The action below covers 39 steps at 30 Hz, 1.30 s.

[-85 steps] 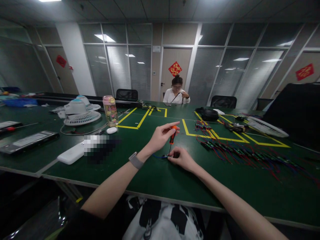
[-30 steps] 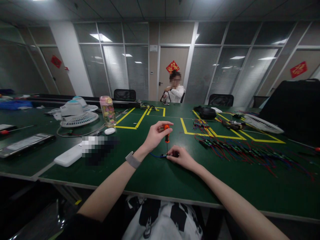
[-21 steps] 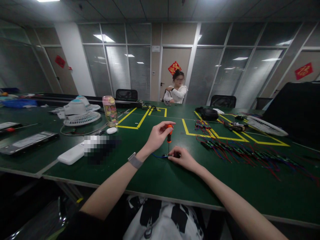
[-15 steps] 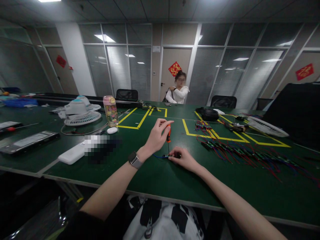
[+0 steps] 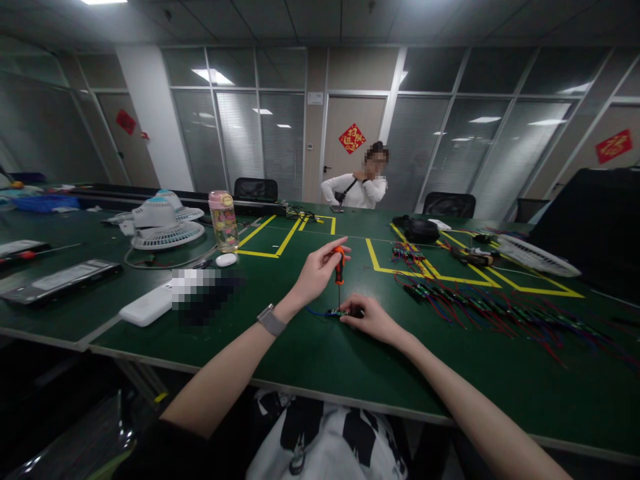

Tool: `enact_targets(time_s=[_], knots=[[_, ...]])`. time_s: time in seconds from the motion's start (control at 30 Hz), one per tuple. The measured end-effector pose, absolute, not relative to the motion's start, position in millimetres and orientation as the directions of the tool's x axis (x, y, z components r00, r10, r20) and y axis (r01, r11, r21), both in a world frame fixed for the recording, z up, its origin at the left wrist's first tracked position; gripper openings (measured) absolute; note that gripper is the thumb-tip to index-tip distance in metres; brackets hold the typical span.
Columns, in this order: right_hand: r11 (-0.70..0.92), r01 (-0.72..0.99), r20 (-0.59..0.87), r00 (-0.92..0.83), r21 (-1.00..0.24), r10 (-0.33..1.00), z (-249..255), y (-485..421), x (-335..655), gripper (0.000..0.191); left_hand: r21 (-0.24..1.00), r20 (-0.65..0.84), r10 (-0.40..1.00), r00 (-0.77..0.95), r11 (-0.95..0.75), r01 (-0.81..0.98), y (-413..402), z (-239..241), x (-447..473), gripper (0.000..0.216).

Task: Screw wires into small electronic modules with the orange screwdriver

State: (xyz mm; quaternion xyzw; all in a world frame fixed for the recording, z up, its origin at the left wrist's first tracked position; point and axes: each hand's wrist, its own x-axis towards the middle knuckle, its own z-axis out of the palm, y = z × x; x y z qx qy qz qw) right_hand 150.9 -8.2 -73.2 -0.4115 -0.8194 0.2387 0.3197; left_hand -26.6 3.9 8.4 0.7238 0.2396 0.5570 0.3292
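Two hands are at work on one small part: your left hand closes its fingers around the orange handle of a small screwdriver, which stands almost upright with its thin shaft pointing down onto a little circuit board, and your right hand pinches that board against the green worktop, fingertips pressed down at its right end. Half a second ago your left thumb and fingers were wrapped further over the handle; now the forefinger lies stretched along the top and more of the orange shows, so you appear to have rolled the handle between your fingers while the tip stayed on the same spot, which reads as a screw being turned. The board has not shifted and the right hand has kept its hold. A blue wire trails from the board toward your left wrist, where a watch sits. To your right, near the board but apart from it, lies a long spread of similar boards with red and blue leads. Further off on the left stand a pink-lidded bottle, a white desk fan and a white power bank. Across the worktop another person has straightened up since the earlier views.
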Motion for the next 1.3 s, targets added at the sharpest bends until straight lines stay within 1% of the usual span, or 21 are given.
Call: enact_targets(time_s=[0.03, 0.1, 0.17, 0.23, 0.3, 0.37, 0.4, 0.47, 0.53, 0.6, 0.67, 0.73, 0.83, 0.9, 0.97, 1.07, 1.13, 1.2, 1.23, 1.3], knots=[[0.549, 0.523, 0.329, -0.457, -0.652, 0.826, -73.4, -8.1, 151.3, 0.013, 0.742, 0.652, 0.718, 0.244, -0.670, -0.012, 4.1, 7.8, -26.3, 0.036], [0.552, 0.532, 0.329, -0.459, -0.642, 0.825, -73.7, -8.0, 151.8, 0.013, 0.706, 0.686, 0.704, 0.184, -0.705, 0.068, 3.3, 7.3, -25.8, 0.033], [0.555, 0.538, 0.327, -0.465, -0.635, 0.823, -73.4, -8.2, 151.7, 0.014, 0.677, 0.708, 0.688, 0.163, -0.726, 0.120, 1.8, 8.1, -25.7, 0.029], [0.556, 0.533, 0.323, -0.470, -0.637, 0.821, -72.6, -8.5, 151.3, 0.014, 0.700, 0.690, 0.696, 0.199, -0.712, 0.059, 0.7, 9.8, -25.7, 0.030], [0.553, 0.528, 0.320, -0.471, -0.645, 0.822, -71.9, -9.0, 151.0, 0.016, 0.752, 0.647, 0.718, 0.258, -0.656, -0.063, 0.5, 11.2, -25.7, 0.034], [0.548, 0.526, 0.317, -0.468, -0.651, 0.825, -71.4, -9.4, 150.8, 0.017, 0.788, 0.611, 0.741, 0.279, -0.601, -0.129, 1.3, 11.5, -25.8, 0.035], [0.546, 0.525, 0.316, -0.466, -0.653, 0.826, -71.4, -9.5, 150.8, 0.017, 0.791, 0.608, 0.749, 0.262, -0.600, -0.120, 1.8, 11.3, -25.9, 0.034], [0.546, 0.524, 0.319, -0.464, -0.653, 0.826, -71.7, -9.5, 151.0, 0.018, 0.767, 0.634, 0.747, 0.202, -0.641, -0.037, 2.8, 10.6, -26.4, 0.030], [0.552, 0.522, 0.325, -0.466, -0.650, 0.823, -72.5, -9.2, 151.4, 0.018, 0.739, 0.657, 0.732, 0.181, -0.673, 0.035, 3.4, 10.2, -26.9, 0.027], [0.559, 0.519, 0.330, -0.470, -0.647, 0.819, -73.1, -8.8, 152.0, 0.016, 0.747, 0.645, 0.730, 0.224, -0.664, 0.012, 3.5, 10.3, -27.0, 0.030], [0.562, 0.519, 0.332, -0.473, -0.643, 0.816, -73.4, -8.6, 152.4, 0.015, 0.777, 0.616, 0.734, 0.286, -0.626, -0.066, 2.9, 10.6, -26.4, 0.035], [0.564, 0.523, 0.333, -0.472, -0.639, 0.816, -73.1, -8.8, 152.5, 0.014, 0.781, 0.614, 0.736, 0.286, -0.620, -0.081, 1.9, 10.6, -25.7, 0.036], [0.563, 0.527, 0.332, -0.472, -0.636, 0.817, -71.8, -9.8, 152.2, 0.013, 0.718, 0.672, 0.713, 0.197, -0.693, 0.060, 0.2, 11.0, -26.1, 0.032], [0.559, 0.528, 0.329, -0.470, -0.639, 0.819, -71.0, -10.5, 151.9, 0.013, 0.684, 0.698, 0.690, 0.192, -0.722, 0.105, -0.2, 12.1, -27.5, 0.029], [0.558, 0.529, 0.327, -0.470, -0.639, 0.820, -70.6, -10.8, 151.8, 0.013, 0.701, 0.682, 0.688, 0.249, -0.711, 0.045, 0.1, 13.4, -28.9, 0.030], [0.564, 0.533, 0.329, -0.475, -0.631, 0.816, -71.1, -10.2, 152.0, 0.013, 0.763, 0.628, 0.711, 0.317, -0.643, -0.069, 1.4, 13.6, -29.3, 0.034], [0.564, 0.532, 0.330, -0.474, -0.632, 0.817, -72.0, -9.4, 152.3, 0.013, 0.759, 0.637, 0.722, 0.271, -0.650, -0.052, 2.2, 12.5, -28.5, 0.033], [0.562, 0.531, 0.328, -0.474, -0.634, 0.817, -72.8, -8.6, 152.6, 0.013, 0.721, 0.676, 0.706, 0.210, -0.693, 0.010, 2.6, 11.4, -27.9, 0.031], [0.562, 0.530, 0.327, -0.474, -0.635, 0.817, -73.0, -8.4, 152.7, 0.013, 0.707, 0.689, 0.695, 0.206, -0.707, 0.025, 2.7, 11.2, -27.8, 0.030], [0.562, 0.531, 0.326, -0.475, -0.635, 0.817, -72.9, -8.3, 152.7, 0.013, 0.715, 0.677, 0.690, 0.257, -0.699, -0.007, 2.5, 11.2, -27.9, 0.031]])
